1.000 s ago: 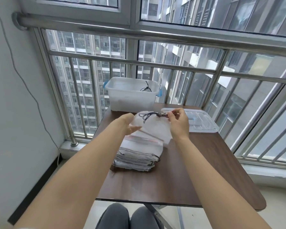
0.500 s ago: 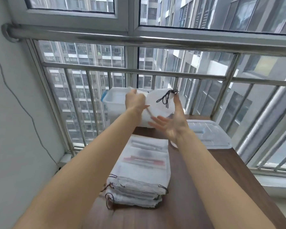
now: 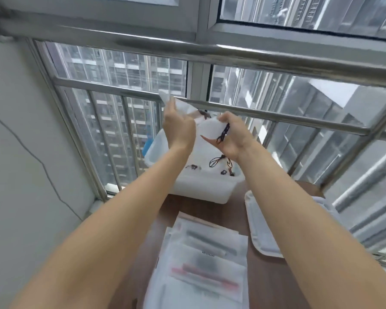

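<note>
**Hands [image 3: 179, 128] [image 3: 234, 139]: both closed on one white pouch, held over the bin**

- Left hand: fingers curled, pinching the upper left corner of the white pouch [image 3: 208, 129]. Back of the hand faces the camera, wrist straight.
- Right hand: fingers and thumb curled round the pouch's right end. The black drawstring [image 3: 223, 134] hangs by the thumb.
- Arms: both bare forearms reach forward and upward, nearly parallel. The hands are level with each other and close together, with the pouch spanning the gap between them.
- Pouch: clear of every surface, directly above the bin, in front of the window railing.
- Brown table [image 3: 276, 291]: below both forearms.
- White plastic bin [image 3: 201, 188]: straight beneath the hands, at the table's far edge.
- Stack of flat white pouches [image 3: 205, 264]: between the forearms, nearer the body.
- Bin lid [image 3: 261, 230]: under the right forearm, just beside the stack.
- Loose dark cords [image 3: 214, 162]: inside the bin, under the right wrist.
</note>
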A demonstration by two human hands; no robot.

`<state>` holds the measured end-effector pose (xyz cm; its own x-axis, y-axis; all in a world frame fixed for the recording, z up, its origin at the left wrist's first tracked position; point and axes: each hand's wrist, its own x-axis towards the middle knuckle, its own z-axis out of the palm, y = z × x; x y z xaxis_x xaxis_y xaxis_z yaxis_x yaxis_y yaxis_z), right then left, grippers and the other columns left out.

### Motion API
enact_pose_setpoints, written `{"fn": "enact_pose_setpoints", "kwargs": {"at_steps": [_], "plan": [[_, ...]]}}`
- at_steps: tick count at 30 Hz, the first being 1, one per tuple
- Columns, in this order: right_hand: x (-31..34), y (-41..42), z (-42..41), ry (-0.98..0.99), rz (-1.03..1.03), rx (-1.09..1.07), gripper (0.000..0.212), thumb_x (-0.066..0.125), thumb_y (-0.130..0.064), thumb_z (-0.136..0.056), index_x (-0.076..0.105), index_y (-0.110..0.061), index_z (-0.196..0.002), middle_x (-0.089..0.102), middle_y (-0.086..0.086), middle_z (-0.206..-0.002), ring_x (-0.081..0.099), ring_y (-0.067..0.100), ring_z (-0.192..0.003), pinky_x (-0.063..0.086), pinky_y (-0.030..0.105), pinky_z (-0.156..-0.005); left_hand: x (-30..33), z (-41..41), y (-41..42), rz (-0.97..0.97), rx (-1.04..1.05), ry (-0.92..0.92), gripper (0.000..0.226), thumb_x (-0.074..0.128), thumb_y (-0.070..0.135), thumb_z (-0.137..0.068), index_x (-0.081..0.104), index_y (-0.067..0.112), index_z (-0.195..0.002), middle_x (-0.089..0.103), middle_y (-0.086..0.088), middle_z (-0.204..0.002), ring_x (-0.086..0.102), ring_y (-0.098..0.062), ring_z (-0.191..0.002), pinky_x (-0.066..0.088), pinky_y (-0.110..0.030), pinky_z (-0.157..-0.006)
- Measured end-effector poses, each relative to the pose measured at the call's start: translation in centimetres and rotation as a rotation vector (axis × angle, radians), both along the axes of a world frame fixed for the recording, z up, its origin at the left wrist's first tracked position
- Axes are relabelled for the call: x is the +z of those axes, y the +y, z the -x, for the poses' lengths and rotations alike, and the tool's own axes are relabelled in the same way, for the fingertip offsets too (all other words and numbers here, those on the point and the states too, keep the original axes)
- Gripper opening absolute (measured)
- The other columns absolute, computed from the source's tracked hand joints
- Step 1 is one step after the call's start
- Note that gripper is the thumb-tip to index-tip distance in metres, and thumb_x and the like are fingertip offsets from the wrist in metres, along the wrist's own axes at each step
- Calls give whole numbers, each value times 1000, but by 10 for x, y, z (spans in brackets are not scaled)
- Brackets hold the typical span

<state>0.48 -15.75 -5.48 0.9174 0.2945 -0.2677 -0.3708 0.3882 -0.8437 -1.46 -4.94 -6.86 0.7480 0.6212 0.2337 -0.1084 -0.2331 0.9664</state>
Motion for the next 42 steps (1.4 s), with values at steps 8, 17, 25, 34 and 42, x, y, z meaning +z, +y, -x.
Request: {"fn": "enact_pose_setpoints", "kwargs": {"at_steps": [8, 17, 25, 34, 42], "plan": [[-62, 22, -59, -137, 879, 95, 53, 37, -3, -85, 36, -15, -137, 47, 10, -105, 48, 20, -73, 38, 27, -56, -55, -25, 23, -303, 54, 840, 74, 51, 9, -90, 6, 7, -149, -21, -26, -152, -1, -40, -144, 12, -43, -117], [-92, 2, -58, -742, 1837, 183, 41, 41, -7, -89, 50, -15, -129, 27, 16, -144, 32, 31, -128, 36, 39, -98, -89, -52, 29, -865, -536, 1195, 40, 32, 18, -92, 48, 12, -128, 47, -10, -135, 45, -32, -122, 34, -45, -107], [-95, -14, -57, -667, 1767, 282, 34, 32, -13, -95, 56, -2, -115, 45, 15, -128, 45, 32, -115, 38, 34, -86, -90, -52, 27, -868, -335, 1059, 35, 35, 24, -96, 51, 8, -122, 49, -14, -132, 41, -34, -126, 28, -44, -110], [-87, -36, 27, -776, 1285, -27, 38, 40, -10, -92, 56, -9, -126, 48, 8, -136, 45, 23, -124, 34, 31, -103, -78, 12, -16, -871, -158, 315, 31, 47, 21, -92, 55, 14, -122, 59, -6, -120, 51, -25, -112, 38, -38, -88], [-124, -67, 146, -676, 1171, -27, 35, 45, -6, -90, 61, -9, -122, 61, 7, -126, 54, 20, -119, 35, 22, -95, -100, 116, -25, -799, -181, 213, 25, 47, 16, -90, 60, 10, -110, 59, -11, -111, 54, -30, -106, 43, -39, -90]]}}
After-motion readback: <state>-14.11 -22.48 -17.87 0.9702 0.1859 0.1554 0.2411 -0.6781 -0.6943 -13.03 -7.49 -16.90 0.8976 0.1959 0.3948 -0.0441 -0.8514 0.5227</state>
